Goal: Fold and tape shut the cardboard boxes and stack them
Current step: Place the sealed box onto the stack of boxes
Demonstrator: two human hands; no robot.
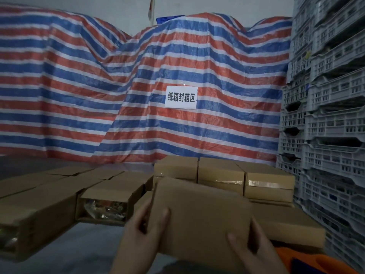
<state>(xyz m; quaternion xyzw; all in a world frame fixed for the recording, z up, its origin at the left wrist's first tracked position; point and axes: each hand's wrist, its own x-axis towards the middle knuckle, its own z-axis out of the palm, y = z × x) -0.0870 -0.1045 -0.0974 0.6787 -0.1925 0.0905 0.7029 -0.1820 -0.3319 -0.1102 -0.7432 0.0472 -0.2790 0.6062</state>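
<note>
A plain brown cardboard box (199,216) is held up in front of me, low in the middle of the view, its broad face toward the camera. My left hand (140,234) grips its left end, thumb on the front face and fingers wrapped round the side. My right hand (254,248) grips its lower right corner in the same way. Behind it stand taped boxes (221,175) in a stack, clear tape shining on their fronts. To the left lie open boxes (106,198) on their sides, one showing packed goods inside.
A red, white and blue striped tarpaulin (138,86) with a white paper sign (181,97) covers the back. Grey plastic crates (324,125) tower along the right. Another brown box (288,224) lies low at the right, with something orange (316,260) beneath it. The floor (79,244) is grey.
</note>
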